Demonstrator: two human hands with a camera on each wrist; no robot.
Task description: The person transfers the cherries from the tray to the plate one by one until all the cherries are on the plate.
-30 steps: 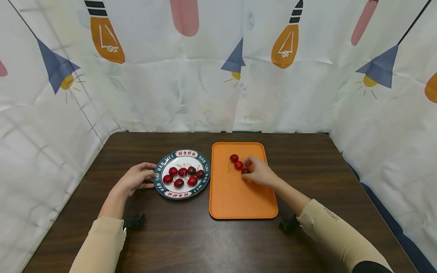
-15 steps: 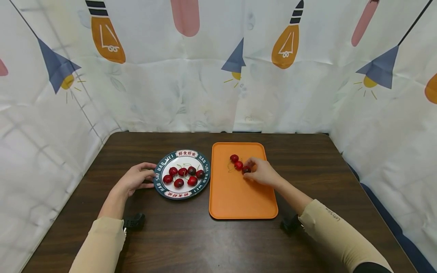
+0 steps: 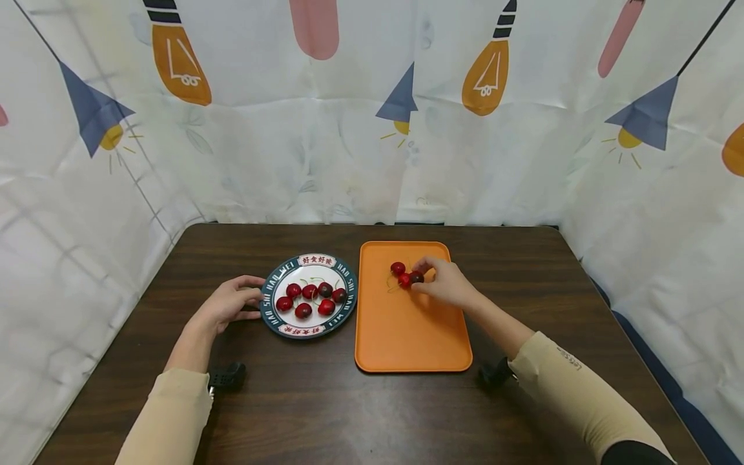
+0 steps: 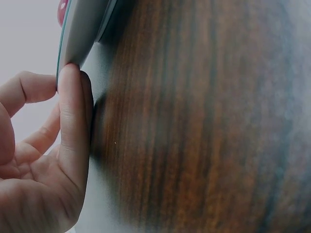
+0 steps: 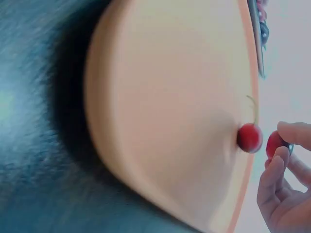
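In the head view my left hand holds the left rim of a round plate with a dark blue-green border. Several red cherries lie inside it. The left wrist view shows one fingertip at the rim and another digit against the plate's outer underside. Over an orange tray, my right hand pinches a dark cherry between thumb and fingertips. Close by its left side lie two red cherries, the nearer cherry and the farther cherry. In the right wrist view, the held cherry shows between the fingers.
Plate and tray stand side by side on a dark wooden table, a narrow gap between them. A printed white curtain hangs behind and at both sides. Dark devices are worn at both wrists.
My right hand has moved a little away from me with the dark cherry, which is now beside the nearer red cherry on the tray. The left hand and the plate stay put.
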